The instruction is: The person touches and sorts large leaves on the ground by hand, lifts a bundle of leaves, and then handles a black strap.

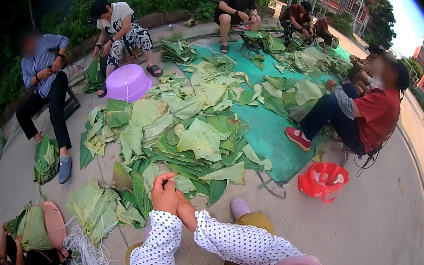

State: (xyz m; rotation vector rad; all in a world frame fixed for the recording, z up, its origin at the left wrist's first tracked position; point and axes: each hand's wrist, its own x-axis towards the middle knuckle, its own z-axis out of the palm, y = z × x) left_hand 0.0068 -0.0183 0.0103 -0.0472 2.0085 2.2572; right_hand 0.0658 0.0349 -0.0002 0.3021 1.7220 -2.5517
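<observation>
Both of my hands are together at the lower middle, just in front of a large pile of green leaves (pixel 195 136). My left hand (pixel 164 194) is closed, with a small dark thing at its fingertips that I cannot make out. Against its right side rests my right hand (pixel 186 210), its fingers largely hidden behind the left one. A smaller heap of leaves (pixel 91 208) lies on the pavement to the left, with white strings (pixel 88 255) below it.
Several people sit around the green sheet (pixel 270 134), some handling leaves. A purple basin (pixel 128 83) stands left of the pile, and a red bag (pixel 322 181) on the right. At the lower left, a person's hands hold a leaf bundle (pixel 35 230).
</observation>
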